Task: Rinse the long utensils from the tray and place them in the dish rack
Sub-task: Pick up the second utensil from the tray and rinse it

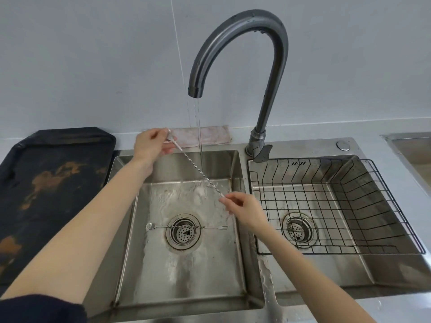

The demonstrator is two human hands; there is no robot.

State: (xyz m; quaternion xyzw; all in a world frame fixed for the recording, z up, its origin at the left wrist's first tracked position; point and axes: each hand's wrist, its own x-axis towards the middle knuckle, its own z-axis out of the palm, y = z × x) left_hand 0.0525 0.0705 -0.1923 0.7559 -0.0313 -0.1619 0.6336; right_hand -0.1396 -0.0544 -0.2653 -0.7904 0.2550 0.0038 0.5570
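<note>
Two long utensils are in view, both in the left stainless-steel sink basin [186,276], which serves as the landmark here.

Left of the basin lies the dark, rust-stained flat tray [53,183]; no utensil shows on it.

Above the basin's back left corner, the left hand [151,145] pinches the upper end of a thin twisted-stem metal bar spoon [198,173] between thumb and fingertips, the other fingers loosely curled. The exact shape of that end is blurred.

The spoon slants down and rightward across the basin, and the water stream [198,136] from the grey gooseneck faucet [245,43] strikes its stem about midway.

On the basin floor, across the round drain strainer [183,231], rests a second thin metal utensil with a small fork tip [186,227], unheld.

Above the basin's right edge, the right hand [245,210] pinches the spoon's lower end in thumb and forefinger, a closed fingertip grip.

Right of the basin, the black wire dish rack [326,206] sits in the neighbouring basin, holding nothing visible.

Assessment: rinsing is the step in hand. It would be done well by sliding and rolling the stem through the stream so that the twists and both ends are wetted, with both pinches kept firm, since the wet stem is likely slippery.
</note>
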